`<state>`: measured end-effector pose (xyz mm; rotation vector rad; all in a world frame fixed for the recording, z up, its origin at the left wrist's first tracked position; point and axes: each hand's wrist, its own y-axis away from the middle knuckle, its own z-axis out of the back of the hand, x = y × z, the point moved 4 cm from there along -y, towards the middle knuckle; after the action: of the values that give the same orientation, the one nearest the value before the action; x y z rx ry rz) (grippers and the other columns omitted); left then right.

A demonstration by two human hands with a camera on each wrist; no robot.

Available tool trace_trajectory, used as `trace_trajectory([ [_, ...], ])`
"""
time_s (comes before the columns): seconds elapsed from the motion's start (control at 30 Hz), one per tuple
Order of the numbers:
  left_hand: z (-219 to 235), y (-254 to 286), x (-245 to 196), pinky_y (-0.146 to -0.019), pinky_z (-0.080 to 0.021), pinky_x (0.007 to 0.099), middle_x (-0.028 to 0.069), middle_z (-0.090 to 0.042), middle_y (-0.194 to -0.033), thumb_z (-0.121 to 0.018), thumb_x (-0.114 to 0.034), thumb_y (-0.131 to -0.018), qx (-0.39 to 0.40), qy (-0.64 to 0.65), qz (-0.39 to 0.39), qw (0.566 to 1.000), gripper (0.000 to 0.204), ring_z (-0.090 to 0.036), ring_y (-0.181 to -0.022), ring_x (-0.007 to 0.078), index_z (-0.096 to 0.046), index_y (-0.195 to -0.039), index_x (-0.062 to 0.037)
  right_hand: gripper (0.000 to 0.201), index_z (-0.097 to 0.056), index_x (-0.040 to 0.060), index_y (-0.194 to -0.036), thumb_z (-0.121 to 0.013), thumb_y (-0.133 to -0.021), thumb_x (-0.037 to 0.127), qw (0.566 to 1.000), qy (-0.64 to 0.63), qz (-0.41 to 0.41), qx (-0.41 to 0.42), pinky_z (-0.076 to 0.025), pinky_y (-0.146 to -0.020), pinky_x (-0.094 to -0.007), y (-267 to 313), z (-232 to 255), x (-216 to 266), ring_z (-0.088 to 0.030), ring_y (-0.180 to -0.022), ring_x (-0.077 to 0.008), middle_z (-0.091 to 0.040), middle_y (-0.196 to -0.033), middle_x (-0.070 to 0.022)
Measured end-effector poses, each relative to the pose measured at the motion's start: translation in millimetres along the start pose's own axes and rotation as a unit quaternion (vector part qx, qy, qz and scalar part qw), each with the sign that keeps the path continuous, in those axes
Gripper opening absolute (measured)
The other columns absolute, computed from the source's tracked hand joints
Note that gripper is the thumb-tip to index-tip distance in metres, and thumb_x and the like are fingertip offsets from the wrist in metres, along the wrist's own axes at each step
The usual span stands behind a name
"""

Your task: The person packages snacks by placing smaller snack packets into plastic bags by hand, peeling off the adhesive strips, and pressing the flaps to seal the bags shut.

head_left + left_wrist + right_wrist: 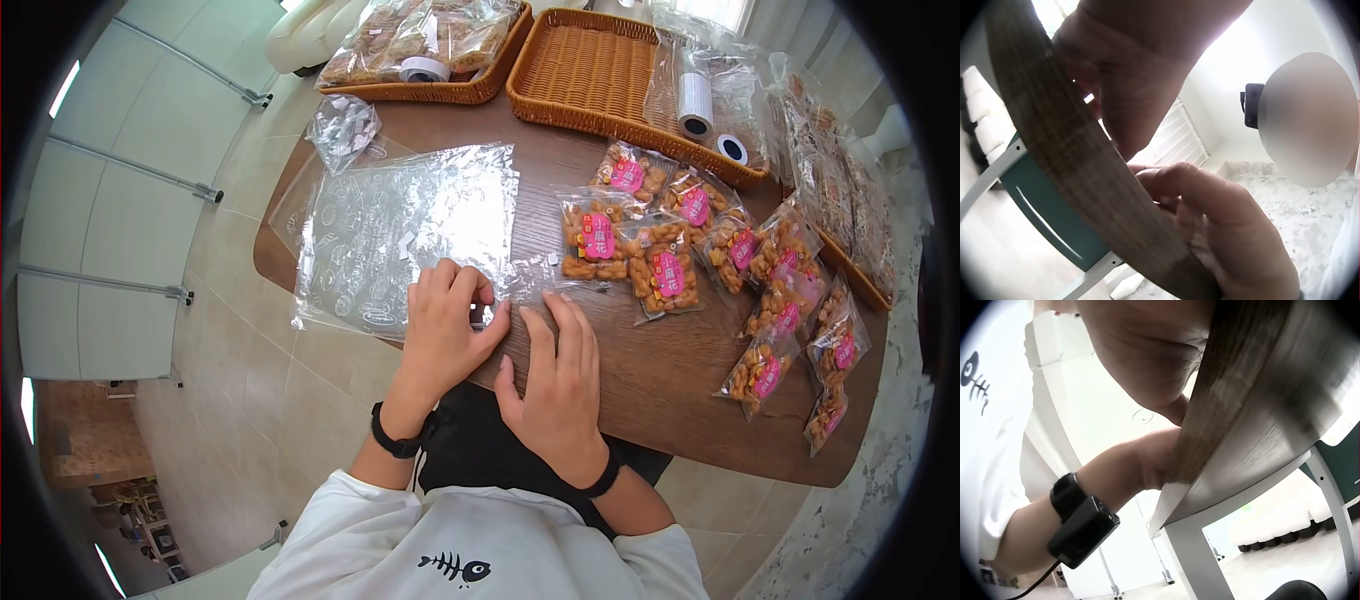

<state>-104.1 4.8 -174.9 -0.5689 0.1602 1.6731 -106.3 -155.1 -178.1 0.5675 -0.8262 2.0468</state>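
Observation:
My left hand (445, 315) rests at the lower right edge of a stack of clear printed plastic bags (375, 235), its fingers bent and its thumb stretched toward the other hand. Beside it, my right hand (560, 385) lies over the table's near edge with long, relaxed fingers. Just beyond the fingertips is a patch of clear plastic (530, 272) with a small white packet (552, 259). Nothing shows clasped in either hand. In the left wrist view the left hand (1138, 81) looms above the table edge, facing the right hand (1222, 225).
Several sealed snack bags with pink labels (668, 272) lie on the wooden table (640, 360) at right. A wicker basket (580, 65) at the back holds clear plastic and label rolls (694, 105). Another basket (480, 92) holds packed bags. Small packets in plastic (343, 130) lie back left.

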Motion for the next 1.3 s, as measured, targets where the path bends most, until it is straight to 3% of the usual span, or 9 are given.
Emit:
trace_trajectory([
  [0.37,-3.0,-0.9,5.6,-0.076,-0.041,0.0424,0.0059,-0.057,-0.086,-0.074,-0.015,-0.084,-0.041,0.017,-0.038,0.998,0.015,-0.056,-0.083,0.0278,-0.061,-0.087,-0.0094,0.056,-0.057,-0.0016,-0.133,-0.073,-0.080,0.010,1.000,-0.008,0.011,-0.008,-0.042,-0.113,-0.0552,1.8,0.1,-1.6,-0.049,-0.135,-0.0460,-0.051,-0.142,-0.0259],
  [0.43,-0.6,-3.6,2.7,-0.074,-0.045,0.0416,0.0086,-0.055,-0.083,-0.073,-0.011,-0.086,-0.037,0.029,-0.018,0.999,0.015,-0.057,-0.078,0.0276,-0.060,-0.087,-0.0039,0.056,-0.057,-0.0016,-0.132,-0.073,-0.080,0.010,1.000,-0.010,0.011,-0.011,-0.042,-0.113,-0.0554,1.9,0.2,-1.6,-0.050,-0.134,-0.0460,-0.051,-0.141,-0.0258],
  [0.67,1.6,-10.0,4.9,-0.068,-0.046,0.0402,0.0101,-0.059,-0.081,-0.073,-0.011,-0.089,-0.025,0.023,-0.023,0.999,0.016,-0.059,-0.072,0.0274,-0.059,-0.088,-0.0026,0.056,-0.057,-0.0021,-0.132,-0.073,-0.080,0.009,1.000,-0.014,0.010,-0.013,-0.042,-0.113,-0.0554,1.7,1.1,-1.8,-0.049,-0.135,-0.0462,-0.050,-0.142,-0.0263],
  [0.83,20.5,-3.1,10.5,-0.071,-0.047,0.0380,0.0104,-0.062,-0.085,-0.071,-0.010,-0.095,0.000,0.168,0.020,0.986,0.011,-0.061,-0.078,0.0255,-0.063,-0.093,-0.0020,0.060,-0.056,-0.0010,-0.136,-0.073,-0.079,0.009,0.999,-0.040,-0.003,-0.018,-0.041,-0.114,-0.0548,1.4,2.4,-2.5,-0.048,-0.136,-0.0460,-0.049,-0.145,-0.0262],
  [0.97,42.0,3.0,12.1,-0.070,-0.046,0.0364,0.0112,-0.060,-0.086,-0.069,-0.009,-0.096,-0.036,0.147,-0.024,0.988,0.011,-0.059,-0.077,0.0251,-0.062,-0.095,-0.0008,0.068,-0.054,0.0028,-0.145,-0.072,-0.079,0.007,0.998,-0.054,0.005,-0.015,-0.042,-0.113,-0.0544,-0.9,6.7,0.1,-0.049,-0.136,-0.0450,-0.049,-0.145,-0.0252],
  [1.03,52.7,4.3,6.4,-0.071,-0.047,0.0359,0.0113,-0.059,-0.087,-0.070,-0.008,-0.096,-0.037,0.143,-0.046,0.988,0.012,-0.058,-0.077,0.0253,-0.061,-0.095,-0.0004,0.075,-0.051,0.0077,-0.153,-0.073,-0.081,0.008,0.997,-0.059,0.048,0.020,-0.043,-0.112,-0.0532,-0.3,4.4,1.5,-0.051,-0.134,-0.0433,-0.051,-0.144,-0.0235],
  [1.17,58.8,6.9,3.5,-0.074,-0.048,0.0362,0.0112,-0.061,-0.091,-0.070,-0.008,-0.096,-0.029,0.151,-0.047,0.987,0.012,-0.059,-0.081,0.0246,-0.061,-0.096,-0.0005,0.076,-0.050,0.0101,-0.155,-0.075,-0.083,0.010,0.991,-0.092,0.088,0.039,-0.044,-0.111,-0.0519,1.6,4.7,3.1,-0.053,-0.132,-0.0416,-0.053,-0.143,-0.0217],
  [1.3,58.4,9.2,-1.2,-0.086,-0.049,0.0377,0.0134,-0.063,-0.104,-0.068,-0.008,-0.096,-0.026,0.168,-0.069,0.983,0.010,-0.062,-0.095,0.0279,-0.061,-0.097,-0.0008,0.075,-0.051,0.0105,-0.154,-0.076,-0.084,0.012,0.988,-0.119,0.081,0.058,-0.044,-0.111,-0.0510,1.1,5.2,5.0,-0.053,-0.132,-0.0403,-0.054,-0.142,-0.0201],
])
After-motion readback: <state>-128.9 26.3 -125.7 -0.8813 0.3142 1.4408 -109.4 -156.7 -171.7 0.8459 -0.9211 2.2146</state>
